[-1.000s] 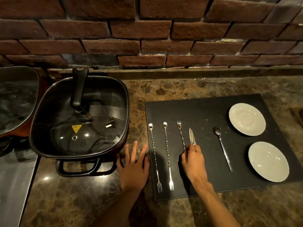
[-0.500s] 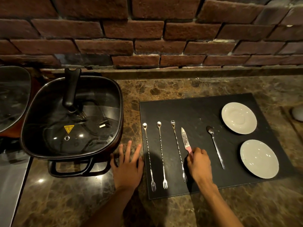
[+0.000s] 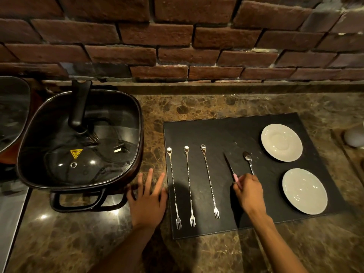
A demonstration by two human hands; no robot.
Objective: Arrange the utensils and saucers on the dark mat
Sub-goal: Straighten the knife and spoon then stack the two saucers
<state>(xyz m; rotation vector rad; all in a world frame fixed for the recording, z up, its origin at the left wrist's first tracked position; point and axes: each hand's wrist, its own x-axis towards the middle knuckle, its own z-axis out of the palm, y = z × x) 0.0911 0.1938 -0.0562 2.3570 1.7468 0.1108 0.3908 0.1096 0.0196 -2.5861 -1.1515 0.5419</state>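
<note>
The dark mat (image 3: 216, 133) lies on the marble counter. Three long twisted spoon-forks lie side by side on its left part: one (image 3: 174, 187), a second (image 3: 189, 184) and a third (image 3: 210, 182). My right hand (image 3: 248, 192) grips the pink handle of a small knife (image 3: 228, 164), blade pointing away, edge-on and close to the mat. A short spoon (image 3: 248, 161) lies just right of the knife, its handle end under my hand. Two white saucers sit on the right, one far (image 3: 281, 142) and one near (image 3: 304, 191). My left hand (image 3: 148, 198) rests flat on the counter beside the mat's left edge.
A black electric pan with a glass lid (image 3: 78, 138) stands to the left of the mat, its handle (image 3: 82, 203) toward me. Another lidded pan (image 3: 11, 113) is at the far left. A brick wall (image 3: 177, 40) backs the counter. A pale round object (image 3: 354, 137) sits at the right edge.
My right hand has carried the knife rightward, from beside the third spoon-fork to just left of the short spoon, and turned its blade edge-on. My left hand stays flat on the counter.
</note>
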